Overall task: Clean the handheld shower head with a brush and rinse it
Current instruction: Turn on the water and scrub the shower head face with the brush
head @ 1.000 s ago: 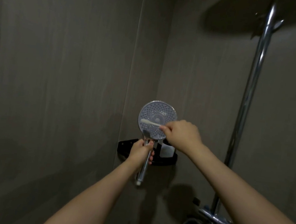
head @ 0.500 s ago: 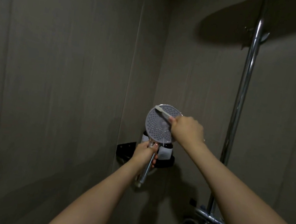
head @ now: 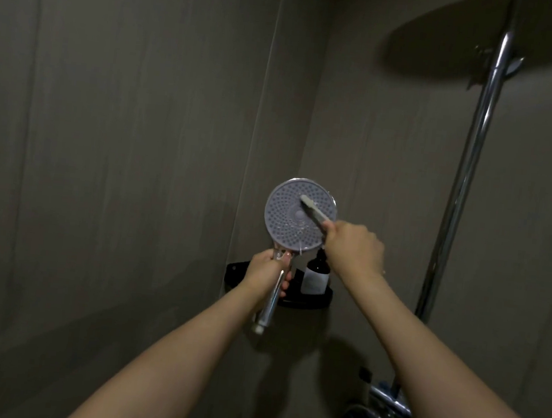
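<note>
The handheld shower head (head: 292, 222) is a round grey disc dotted with nozzles on a chrome handle, its face turned towards me in the corner of the shower. My left hand (head: 266, 272) grips the chrome handle just under the disc. My right hand (head: 354, 246) holds a small white brush (head: 313, 209) by its handle. The brush head lies on the upper right part of the disc's face. The lower end of the chrome handle sticks out below my left hand.
A black corner shelf (head: 312, 299) behind the shower head carries a dark bottle (head: 316, 276) with a white label. A chrome riser pipe (head: 465, 181) runs up the right wall to a large overhead shower head (head: 449, 39). Chrome mixer fittings (head: 383, 410) sit at lower right.
The disc has turned to face me more squarely. The brush has moved from the disc's upper edge down onto its upper right face. My left hand keeps its grip on the handle.
</note>
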